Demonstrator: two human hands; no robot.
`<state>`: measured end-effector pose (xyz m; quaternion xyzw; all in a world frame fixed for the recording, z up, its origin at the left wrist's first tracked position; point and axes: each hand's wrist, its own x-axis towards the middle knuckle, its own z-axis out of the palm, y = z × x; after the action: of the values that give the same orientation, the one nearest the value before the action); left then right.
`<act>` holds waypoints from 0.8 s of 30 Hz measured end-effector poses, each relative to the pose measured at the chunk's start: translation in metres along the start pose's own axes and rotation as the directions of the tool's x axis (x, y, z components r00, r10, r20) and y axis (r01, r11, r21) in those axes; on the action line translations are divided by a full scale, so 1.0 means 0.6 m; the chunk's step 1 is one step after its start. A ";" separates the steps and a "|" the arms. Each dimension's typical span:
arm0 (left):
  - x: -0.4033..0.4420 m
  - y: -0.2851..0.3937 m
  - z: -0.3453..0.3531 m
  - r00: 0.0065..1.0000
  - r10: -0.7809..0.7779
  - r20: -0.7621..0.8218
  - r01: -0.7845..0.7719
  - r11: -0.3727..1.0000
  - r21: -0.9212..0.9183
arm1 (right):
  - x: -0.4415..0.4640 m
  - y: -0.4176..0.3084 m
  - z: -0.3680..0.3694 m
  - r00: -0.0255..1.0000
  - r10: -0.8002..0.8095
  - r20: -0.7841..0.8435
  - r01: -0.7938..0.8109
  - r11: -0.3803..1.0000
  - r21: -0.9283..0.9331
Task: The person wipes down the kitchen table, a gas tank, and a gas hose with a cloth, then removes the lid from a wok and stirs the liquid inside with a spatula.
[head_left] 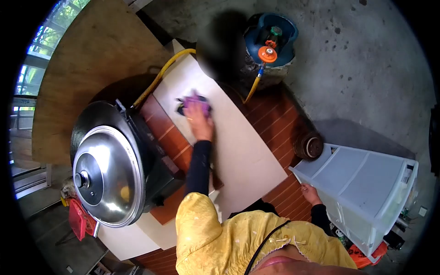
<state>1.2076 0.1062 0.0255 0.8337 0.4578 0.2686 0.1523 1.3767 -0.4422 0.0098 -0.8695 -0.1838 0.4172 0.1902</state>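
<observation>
My left hand [199,120] presses a crumpled purple and dark cloth [196,99] onto a pale tiled counter [238,142]. The cloth is slightly blurred, and its dark edge sticks out to the left of the fingers. My right hand [311,194] hangs low on the right, beside the corner of a white translucent plastic drawer unit [353,183]. Its fingers are curled, and I see nothing in them. To the left of my left arm stands a large wok with a shiny domed metal lid [107,176] on a dark stove.
A yellow hose [161,75] runs from the stove behind the counter. Beyond the counter stands a blue gas cylinder [286,39] with an orange regulator [267,54]. A brown jar [309,145] touches the drawer unit. A red plastic item [79,220] is at lower left.
</observation>
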 end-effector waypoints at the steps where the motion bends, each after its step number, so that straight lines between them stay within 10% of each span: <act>1: 0.045 -0.033 0.002 0.992 -0.108 -0.070 0.107 0.994 -0.018 | -0.005 -0.009 -0.010 1.000 0.021 -0.007 -0.021 1.000 0.005; 7: 0.216 -0.152 0.041 0.945 -0.229 -0.232 0.281 0.934 0.221 | -0.051 0.030 -0.028 0.996 0.069 -0.056 -0.072 0.997 -0.043; 10: 0.283 -0.139 0.093 0.976 -0.167 -0.139 0.194 0.958 0.212 | -0.075 0.090 -0.008 0.999 0.050 -0.014 -0.052 0.906 -0.421; 16: 0.309 -0.035 0.161 0.969 0.229 0.095 -0.234 0.971 0.043 | -0.107 0.115 -0.020 0.943 0.305 0.135 -0.266 0.932 -0.245; 24: 0.071 0.130 0.119 0.906 0.400 0.140 -0.329 0.872 -0.364 | -0.047 0.021 -0.042 0.996 0.088 -0.017 -0.088 0.996 -0.002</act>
<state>1.3212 0.1000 0.0197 0.8912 0.2208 0.2759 0.2844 1.3825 -0.4711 0.0368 -0.8804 -0.1442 0.4176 0.1722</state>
